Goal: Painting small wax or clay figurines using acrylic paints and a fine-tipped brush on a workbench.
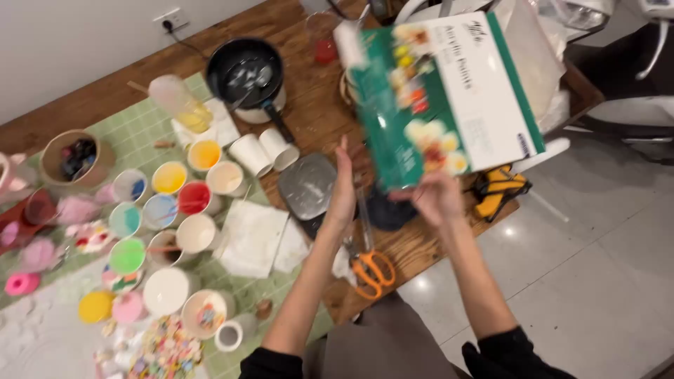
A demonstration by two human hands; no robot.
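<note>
Gripping the lower edge of a large green-and-white box [449, 95], the right hand [437, 198] holds it tilted in the air above the right part of the wooden table [316, 105]; the fingers are closed on the box. The left hand [342, 188] is raised just left of the box, palm toward it, fingers straight and open, holding nothing; contact with the box cannot be confirmed owing to motion blur. Below the left hand lies a grey scale [307, 186]. Orange-handled scissors [371, 267] rest near the table's front edge, between the forearms. To the left, paper cups of coloured liquid [168, 203] stand on a green checked mat [133, 133]. A black pot [246, 74] sits farther back.
</note>
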